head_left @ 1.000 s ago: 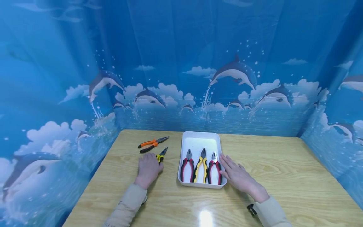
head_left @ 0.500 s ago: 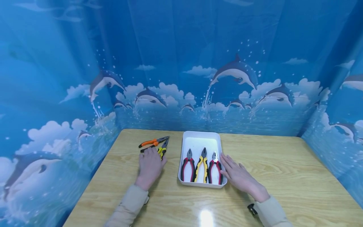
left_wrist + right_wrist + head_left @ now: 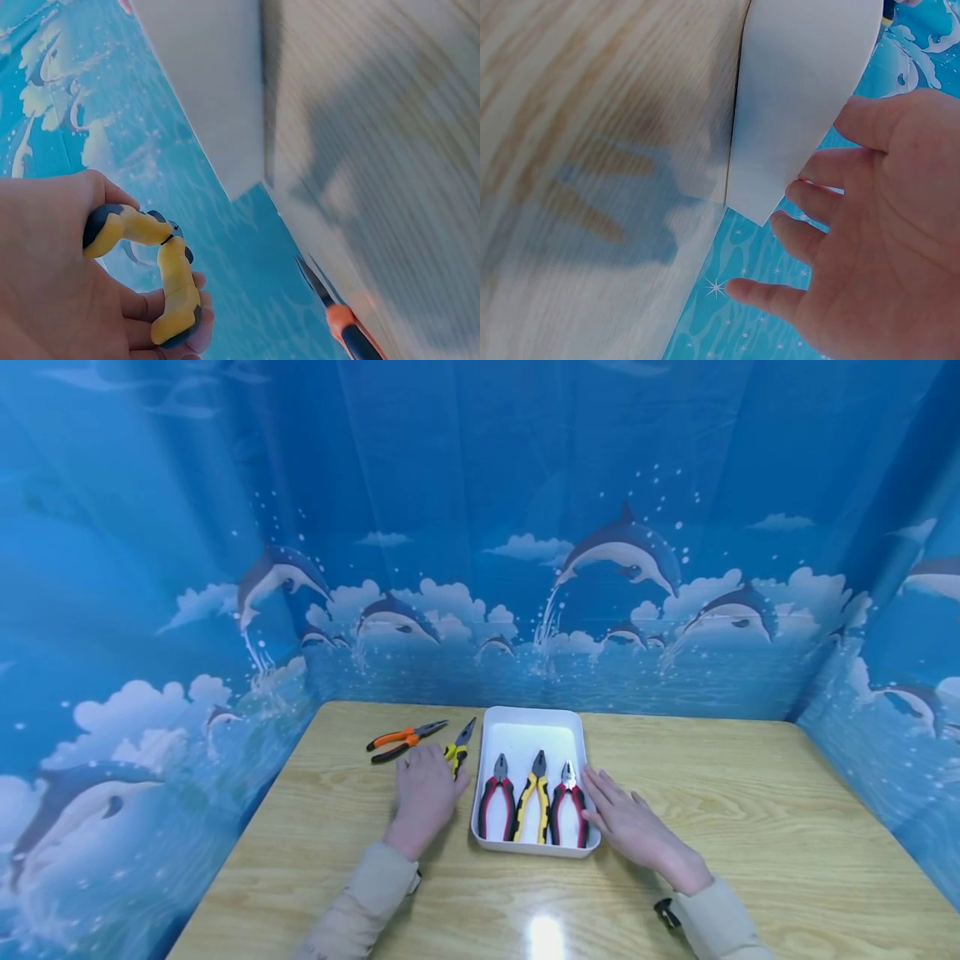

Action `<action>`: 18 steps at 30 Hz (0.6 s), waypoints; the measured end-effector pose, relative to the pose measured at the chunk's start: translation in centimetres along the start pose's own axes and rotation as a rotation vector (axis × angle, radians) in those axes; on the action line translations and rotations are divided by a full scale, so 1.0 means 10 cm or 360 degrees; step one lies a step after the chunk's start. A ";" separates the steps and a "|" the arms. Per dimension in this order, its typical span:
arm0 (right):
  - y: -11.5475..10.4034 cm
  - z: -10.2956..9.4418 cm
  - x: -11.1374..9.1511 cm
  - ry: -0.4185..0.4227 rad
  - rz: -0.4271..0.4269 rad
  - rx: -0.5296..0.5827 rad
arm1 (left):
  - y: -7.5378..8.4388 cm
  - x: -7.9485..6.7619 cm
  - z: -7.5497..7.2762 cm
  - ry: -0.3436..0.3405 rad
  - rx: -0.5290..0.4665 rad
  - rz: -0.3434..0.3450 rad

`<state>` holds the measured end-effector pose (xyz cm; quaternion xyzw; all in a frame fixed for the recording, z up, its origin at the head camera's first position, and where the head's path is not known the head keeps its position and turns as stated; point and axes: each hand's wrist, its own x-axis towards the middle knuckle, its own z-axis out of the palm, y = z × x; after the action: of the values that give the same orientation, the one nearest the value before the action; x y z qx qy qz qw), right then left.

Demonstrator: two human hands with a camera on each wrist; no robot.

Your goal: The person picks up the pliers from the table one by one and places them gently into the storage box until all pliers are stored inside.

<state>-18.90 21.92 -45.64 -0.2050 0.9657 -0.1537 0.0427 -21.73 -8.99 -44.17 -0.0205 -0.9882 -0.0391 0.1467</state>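
Observation:
My left hand [image 3: 426, 789] holds yellow-and-black long-nose pliers [image 3: 460, 750] by the handles, just left of the white tray [image 3: 528, 717]. In the left wrist view the thumb and fingers curl round the yellow handles [image 3: 178, 281], which stand spread apart. Three pliers lie side by side in the tray: red-and-black ones [image 3: 497, 797] at left, yellow-and-black ones [image 3: 532, 797] in the middle, red-and-black ones [image 3: 567, 806] at right. My right hand [image 3: 637, 831] rests its straight fingers against the tray's right wall, as the right wrist view shows with the palm [image 3: 885, 217].
Orange-and-black long-nose pliers [image 3: 408, 741] lie on the wooden table [image 3: 720, 802], behind and left of my left hand. A blue curtain with dolphins [image 3: 480, 527] hangs behind the table and at both sides.
My left hand has lifted the yellow-and-black long-nose pliers and carried them to the right, away from the orange pliers and towards the tray. The right hand and tray have stayed put.

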 end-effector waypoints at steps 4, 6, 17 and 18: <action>0.00 0.00 0.00 -0.0010 0.0005 0.0006 | 0.16 0.02 -0.02 -0.0056 0.0008 0.0006; 0.00 0.00 0.01 -0.0010 0.0008 0.0009 | 0.25 0.02 -0.03 -0.0076 0.0032 0.0017; 0.01 0.01 0.01 -0.0023 0.0029 0.0016 | 0.63 0.10 0.08 -0.0231 0.0248 0.0090; 0.01 0.01 0.01 -0.0023 0.0027 0.0017 | 0.66 0.11 0.10 -0.0238 0.0292 0.0108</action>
<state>-19.04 21.92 -45.74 -0.1977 0.9662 -0.1569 0.0521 -22.75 -2.33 -44.33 -0.0432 -0.9945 0.0580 0.0752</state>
